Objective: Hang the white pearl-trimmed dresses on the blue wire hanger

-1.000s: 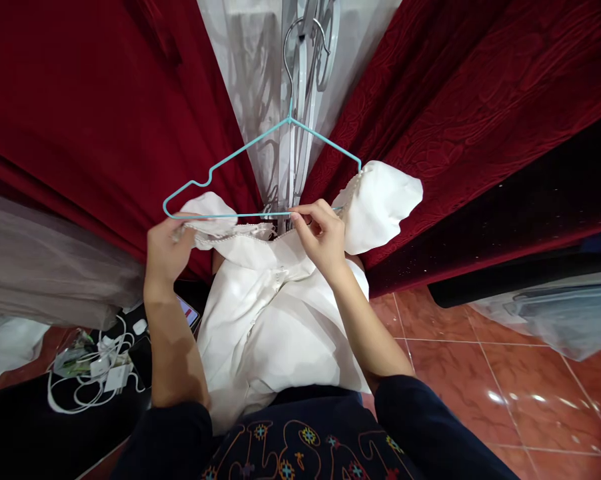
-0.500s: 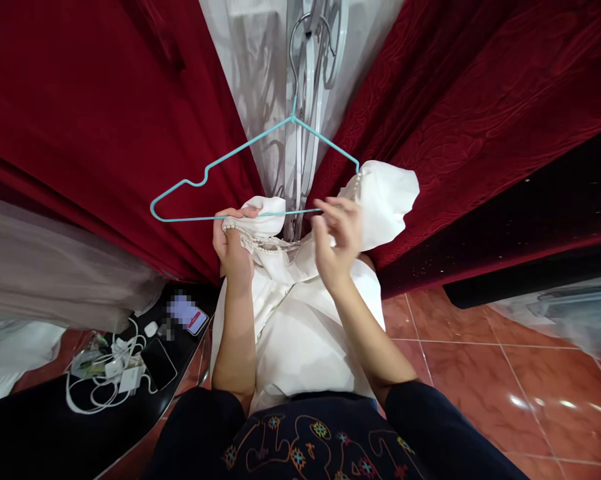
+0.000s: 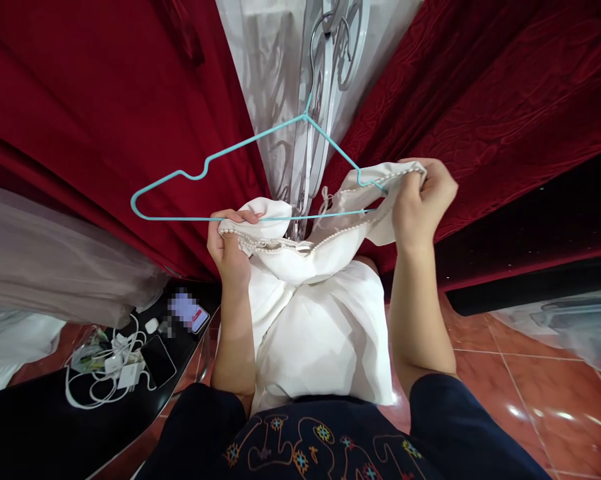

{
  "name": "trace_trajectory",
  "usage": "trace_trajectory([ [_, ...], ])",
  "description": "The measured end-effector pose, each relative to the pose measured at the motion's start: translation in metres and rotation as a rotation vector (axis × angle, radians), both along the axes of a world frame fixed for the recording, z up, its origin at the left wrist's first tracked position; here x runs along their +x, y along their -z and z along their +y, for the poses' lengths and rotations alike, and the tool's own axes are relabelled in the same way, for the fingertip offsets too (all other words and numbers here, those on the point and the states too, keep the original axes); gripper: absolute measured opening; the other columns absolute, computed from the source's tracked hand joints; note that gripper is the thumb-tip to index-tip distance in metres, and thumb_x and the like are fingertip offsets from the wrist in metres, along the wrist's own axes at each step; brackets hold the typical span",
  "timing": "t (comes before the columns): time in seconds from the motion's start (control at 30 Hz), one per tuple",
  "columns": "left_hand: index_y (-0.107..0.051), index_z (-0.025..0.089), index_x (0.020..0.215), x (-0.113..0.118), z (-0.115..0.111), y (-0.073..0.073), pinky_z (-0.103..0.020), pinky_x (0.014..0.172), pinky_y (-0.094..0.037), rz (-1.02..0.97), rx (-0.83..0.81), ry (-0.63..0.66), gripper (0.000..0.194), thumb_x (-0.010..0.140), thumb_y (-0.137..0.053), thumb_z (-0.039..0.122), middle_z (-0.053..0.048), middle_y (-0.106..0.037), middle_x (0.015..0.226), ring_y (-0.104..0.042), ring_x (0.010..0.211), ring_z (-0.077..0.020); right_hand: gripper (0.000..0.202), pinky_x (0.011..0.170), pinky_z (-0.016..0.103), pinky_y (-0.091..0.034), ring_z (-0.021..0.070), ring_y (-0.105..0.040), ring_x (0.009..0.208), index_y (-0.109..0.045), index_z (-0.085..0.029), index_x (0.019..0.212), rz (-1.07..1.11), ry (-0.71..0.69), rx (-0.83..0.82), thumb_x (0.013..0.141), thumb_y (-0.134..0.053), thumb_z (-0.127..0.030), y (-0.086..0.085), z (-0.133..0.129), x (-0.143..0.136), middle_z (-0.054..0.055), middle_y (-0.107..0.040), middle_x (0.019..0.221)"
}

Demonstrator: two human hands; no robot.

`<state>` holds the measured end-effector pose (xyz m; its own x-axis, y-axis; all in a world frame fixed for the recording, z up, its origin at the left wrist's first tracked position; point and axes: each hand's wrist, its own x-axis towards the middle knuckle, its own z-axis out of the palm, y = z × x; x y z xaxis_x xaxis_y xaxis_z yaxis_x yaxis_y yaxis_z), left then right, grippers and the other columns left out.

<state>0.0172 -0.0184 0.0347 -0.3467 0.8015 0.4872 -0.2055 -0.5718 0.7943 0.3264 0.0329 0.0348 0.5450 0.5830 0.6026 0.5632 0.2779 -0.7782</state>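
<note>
White fabric, gripped by both hands, hides the right fingertips.

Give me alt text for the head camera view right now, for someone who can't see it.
Two bare hands, left and right, hold a pearl-trimmed white dress at a turquoise hanger, whose right end sits inside the garment. Red curtains hang behind; phones and white cables lie on a black surface at lower left.

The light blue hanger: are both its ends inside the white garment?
Only one: the hanger's right end enters the garment beside the right hand; its left end is bare, before the red curtain.
</note>
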Motion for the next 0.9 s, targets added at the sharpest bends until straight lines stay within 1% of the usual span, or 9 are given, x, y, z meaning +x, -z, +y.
trace_trajectory([
  [0.07, -0.055, 0.026, 0.094, 0.002, 0.002, 0.002, -0.041, 0.103, -0.062, -0.03, 0.012, 0.033, 0.024, 0.1, -0.066, 0.046, -0.002, -0.066, 0.083, -0.07, 0.087, -0.0205, 0.022, 0.077, 0.033, -0.049, 0.0158, -0.065, 0.076, -0.074, -0.018, 0.084, 0.042, 0.101, 0.013, 0.095, -0.057, -0.009, 0.009, -0.001, 0.02, 0.009, -0.072, 0.082],
  [0.13, -0.056, 0.026, 0.095, 0.007, 0.003, 0.005, -0.04, 0.104, -0.061, -0.062, 0.006, 0.065, 0.021, 0.099, -0.067, 0.044, -0.003, -0.068, 0.085, -0.07, 0.09, -0.0202, 0.019, 0.076, 0.035, -0.047, 0.0167, -0.058, 0.072, -0.069, -0.021, 0.081, 0.055, 0.164, 0.124, 0.095, -0.061, -0.013, 0.024, -0.015, 0.028, 0.007, -0.066, 0.077],
  [0.2, -0.055, 0.026, 0.096, 0.013, 0.006, 0.01, -0.039, 0.107, -0.06, -0.075, -0.023, 0.066, 0.022, 0.099, -0.067, 0.044, -0.003, -0.068, 0.087, -0.071, 0.093, -0.0203, 0.018, 0.079, 0.037, -0.047, 0.0185, -0.055, 0.075, -0.066, -0.024, 0.083, 0.062, 0.21, 0.3, 0.099, -0.06, -0.022, 0.043, -0.038, 0.02, 0.006, -0.063, 0.079],
  [0.3, -0.053, 0.026, 0.097, 0.02, 0.011, 0.018, -0.039, 0.11, -0.058, -0.102, -0.09, 0.09, 0.028, 0.095, -0.071, 0.049, -0.002, -0.067, 0.089, -0.071, 0.096, -0.02, 0.02, 0.082, 0.039, -0.05, 0.0203, -0.061, 0.083, -0.069, -0.024, 0.093, 0.05, 0.151, 0.388, 0.103, -0.06, -0.039, 0.059, -0.072, -0.013, 0.006, -0.063, 0.09],
  [0.4, -0.053, 0.026, 0.098, 0.024, 0.014, 0.023, -0.037, 0.107, -0.057, -0.163, -0.164, 0.169, 0.037, 0.087, -0.078, 0.051, -0.003, -0.067, 0.094, -0.07, 0.099, -0.0194, 0.028, 0.089, 0.043, -0.056, 0.023, -0.067, 0.095, -0.076, -0.023, 0.098, -0.087, -0.031, 0.322, 0.103, -0.061, -0.046, 0.053, -0.087, -0.047, 0.007, -0.066, 0.096],
  [0.5, -0.052, 0.026, 0.098, 0.025, 0.013, 0.024, -0.038, 0.107, -0.057, -0.16, -0.201, 0.186, 0.043, 0.085, -0.08, 0.057, -0.004, -0.068, 0.098, -0.07, 0.102, -0.0208, 0.038, 0.099, 0.048, -0.058, 0.0262, -0.065, 0.115, -0.08, -0.026, 0.122, -0.188, -0.147, 0.228, 0.102, -0.061, -0.052, 0.037, -0.085, -0.066, 0.01, -0.066, 0.113],
  [0.67, -0.051, 0.027, 0.099, 0.024, 0.01, 0.026, -0.039, 0.11, -0.055, -0.107, -0.21, 0.171, 0.043, 0.09, -0.074, 0.062, -0.004, -0.069, 0.099, -0.072, 0.106, -0.0224, 0.047, 0.092, 0.046, -0.06, 0.0202, -0.066, 0.096, -0.069, -0.028, 0.143, -0.051, -0.234, 0.089, 0.106, -0.054, -0.053, 0.034, -0.079, -0.074, 0.008, -0.068, 0.113],
  [0.8, -0.053, 0.027, 0.1, 0.026, 0.011, 0.031, -0.039, 0.112, -0.055, -0.126, -0.245, 0.259, 0.04, 0.089, -0.077, 0.056, -0.004, -0.071, 0.102, -0.073, 0.108, -0.022, 0.048, 0.091, 0.042, -0.059, 0.0212, -0.07, 0.098, -0.068, -0.026, 0.138, -0.038, -0.35, 0.112, 0.103, -0.058, -0.057, 0.036, -0.079, -0.079, 0.01, -0.071, 0.121],
  [0.9, -0.057, 0.026, 0.101, 0.028, 0.011, 0.033, -0.04, 0.113, -0.056, -0.151, -0.236, 0.271, 0.034, 0.089, -0.077, 0.051, -0.004, -0.075, 0.102, -0.076, 0.109, -0.0223, 0.04, 0.076, 0.033, -0.055, 0.0164, -0.065, 0.084, -0.071, -0.024, 0.113, -0.045, -0.43, 0.017, 0.103, -0.056, -0.06, 0.028, -0.072, -0.082, 0.005, -0.071, 0.102],
])
